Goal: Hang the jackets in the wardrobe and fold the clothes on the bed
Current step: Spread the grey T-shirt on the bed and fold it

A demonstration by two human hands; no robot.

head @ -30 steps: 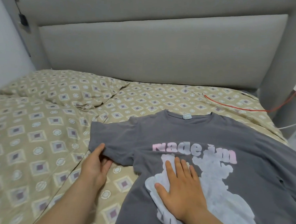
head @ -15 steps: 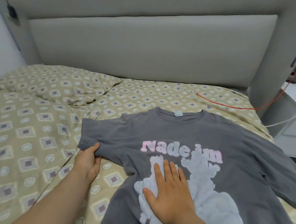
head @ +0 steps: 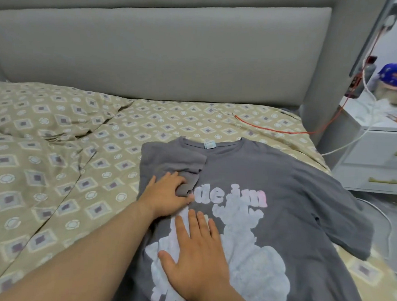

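Observation:
A grey T-shirt [head: 283,183] with pink lettering and a white cloud-like print lies face up on the bed [head: 52,164], collar toward the headboard. Its left sleeve [head: 175,163] is folded inward over the chest and covers the start of the lettering. My left hand [head: 167,195] pinches the edge of that folded sleeve. My right hand [head: 198,255] lies flat, fingers apart, on the white print and presses the shirt down. The right sleeve [head: 341,224] is spread out toward the bed's right edge.
A padded grey headboard [head: 163,55] stands behind the bed. A red cable [head: 275,130] runs across the sheet from the right. A white nightstand [head: 378,156] with cables and a blue-topped object stands at the right. The patterned bedcover is rumpled at the left.
My left hand has carried the left sleeve from the bedcover inward onto the shirt's chest. My right hand stays pressed on the print. The view has turned to the right.

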